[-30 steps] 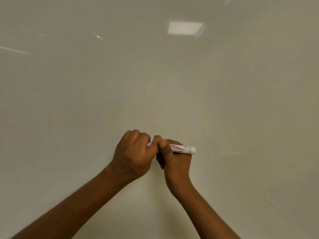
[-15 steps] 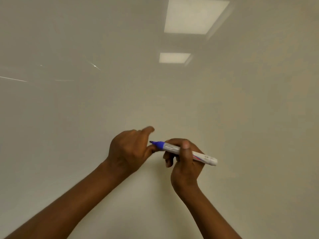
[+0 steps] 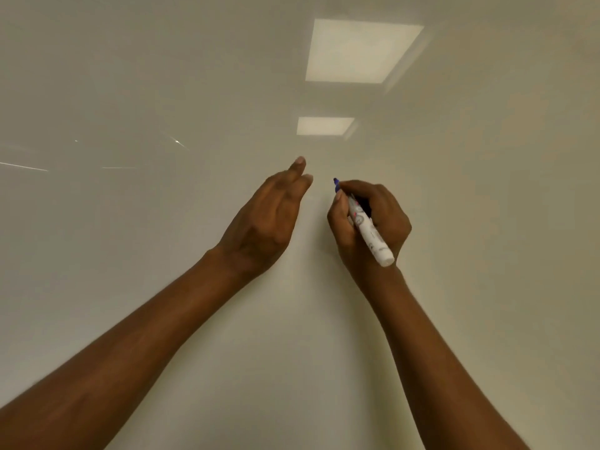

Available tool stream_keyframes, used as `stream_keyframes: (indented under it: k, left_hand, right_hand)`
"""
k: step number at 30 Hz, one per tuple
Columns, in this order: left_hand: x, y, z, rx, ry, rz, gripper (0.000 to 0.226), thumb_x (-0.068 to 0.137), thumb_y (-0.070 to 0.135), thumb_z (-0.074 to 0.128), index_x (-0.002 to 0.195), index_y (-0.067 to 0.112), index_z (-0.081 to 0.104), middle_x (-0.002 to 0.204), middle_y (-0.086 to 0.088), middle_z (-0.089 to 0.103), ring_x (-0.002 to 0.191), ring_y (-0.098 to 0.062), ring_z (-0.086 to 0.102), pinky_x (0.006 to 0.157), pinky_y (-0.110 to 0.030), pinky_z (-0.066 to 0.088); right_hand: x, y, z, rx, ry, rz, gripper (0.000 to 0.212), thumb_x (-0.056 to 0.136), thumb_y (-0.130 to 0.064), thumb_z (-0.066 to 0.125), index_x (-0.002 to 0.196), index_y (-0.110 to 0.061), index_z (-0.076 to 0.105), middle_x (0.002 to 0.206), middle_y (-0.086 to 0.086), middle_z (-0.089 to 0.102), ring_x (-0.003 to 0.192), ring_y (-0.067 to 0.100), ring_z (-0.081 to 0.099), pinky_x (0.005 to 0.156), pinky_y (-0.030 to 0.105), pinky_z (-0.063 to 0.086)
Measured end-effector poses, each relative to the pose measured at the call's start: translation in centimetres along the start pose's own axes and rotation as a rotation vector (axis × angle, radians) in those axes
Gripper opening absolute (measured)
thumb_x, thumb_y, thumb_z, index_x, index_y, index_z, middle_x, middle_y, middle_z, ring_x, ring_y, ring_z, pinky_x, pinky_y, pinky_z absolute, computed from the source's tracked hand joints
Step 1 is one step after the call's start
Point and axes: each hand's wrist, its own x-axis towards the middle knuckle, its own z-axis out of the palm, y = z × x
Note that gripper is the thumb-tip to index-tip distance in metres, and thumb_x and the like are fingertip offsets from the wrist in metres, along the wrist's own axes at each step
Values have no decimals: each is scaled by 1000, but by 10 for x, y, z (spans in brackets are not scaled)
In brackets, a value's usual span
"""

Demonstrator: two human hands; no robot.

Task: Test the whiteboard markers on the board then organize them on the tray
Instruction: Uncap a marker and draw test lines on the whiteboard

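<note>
Head view: the right hand (image 3: 389,219) grips the marker (image 3: 370,233) in a writing hold, fingers and thumb curled round the barrel. Its bare blue tip (image 3: 336,183) points up-left, close to the board (image 3: 162,92); whether it touches cannot be told. The left hand (image 3: 266,219) hovers just left of the tip, fingers straight and loose. To test well, press lightly and draw one short, steady stroke, clear of the left hand. No tray shows.

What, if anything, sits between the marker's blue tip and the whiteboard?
Nothing visible. The marker in the right hand is uncapped, its tip aimed at bare whiteboard; the left hand is to the tip's left, apart from it.
</note>
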Motion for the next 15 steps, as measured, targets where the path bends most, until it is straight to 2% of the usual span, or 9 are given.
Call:
stream_keyframes:
  k: [2,4,7,11,15]
  left_hand:
    - [4,0,2,-71,12,-80,31,102,6,30,131,-3,35,138,-29,43,129,-39,41,107,-44,39]
    - [6,1,3,-102,31,-141,29,103,11,21,129,3,31,143,-23,28,134,-38,31,111,-45,34]
    - [7,1,6,-60,19,-193,31,100,11,12,124,6,29,144,-21,17,138,-42,21,106,-56,36]
    - [6,3,7,14,-23,-258,43,86,-9,26,127,3,29,146,-34,18,138,-53,17,109,-66,20]
    - [7,6,4,88,-92,-310,46,86,-9,29,131,-3,32,144,-40,27,137,-57,17,108,-68,19]
  right_hand:
    - [6,5,4,34,-21,63,21,81,-19,61,87,1,64,78,4,66,64,12,59,59,24,50]
    - [5,7,5,74,-32,78,21,79,-21,59,80,0,60,73,3,62,58,14,56,53,31,48]
    - [0,8,6,34,-27,12,21,78,-17,56,68,1,56,63,9,59,52,16,52,48,34,44]
    - [-1,8,6,10,-14,42,20,76,-16,55,64,0,54,60,10,57,51,17,50,47,34,42]
    - [-1,9,8,-1,3,53,16,77,-15,54,65,-4,53,60,10,57,51,18,51,47,33,42]
